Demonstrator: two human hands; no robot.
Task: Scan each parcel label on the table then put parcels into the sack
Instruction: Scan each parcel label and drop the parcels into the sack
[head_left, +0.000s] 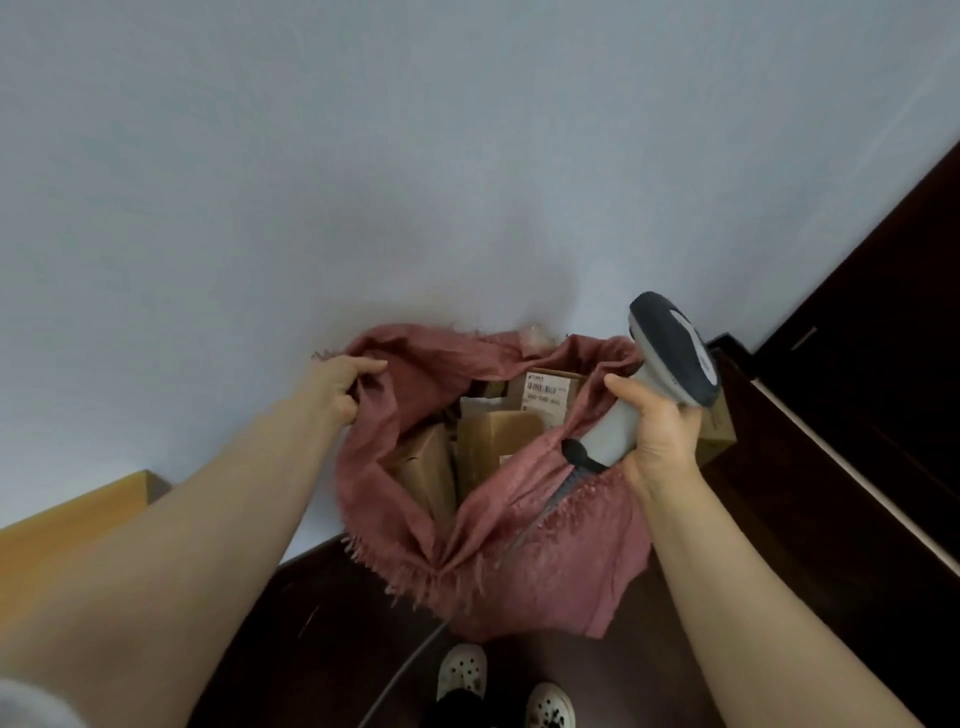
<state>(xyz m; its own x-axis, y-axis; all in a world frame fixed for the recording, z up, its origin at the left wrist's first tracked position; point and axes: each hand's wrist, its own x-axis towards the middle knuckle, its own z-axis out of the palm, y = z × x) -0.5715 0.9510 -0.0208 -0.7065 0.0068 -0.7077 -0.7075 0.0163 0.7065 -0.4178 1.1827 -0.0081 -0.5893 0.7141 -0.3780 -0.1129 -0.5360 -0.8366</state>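
Note:
A pink fabric sack (493, 525) hangs open in front of me, near the white wall. Inside it lie several brown cardboard parcels (493, 441), one with a white barcode label (545, 391) facing up. My left hand (343, 384) grips the sack's left rim and holds it open. My right hand (657, 431) grips the grey handle of a barcode scanner (670, 358), whose dark head points up and to the right, at the sack's right rim. The scanner's cable runs down across the sack.
Another cardboard box (719, 431) shows partly behind my right hand. Dark wooden floor (311, 649) lies below, with dark wooden furniture (883, 364) at right. A yellow edge (67, 519) is at lower left. My shoes (462, 670) are at the bottom.

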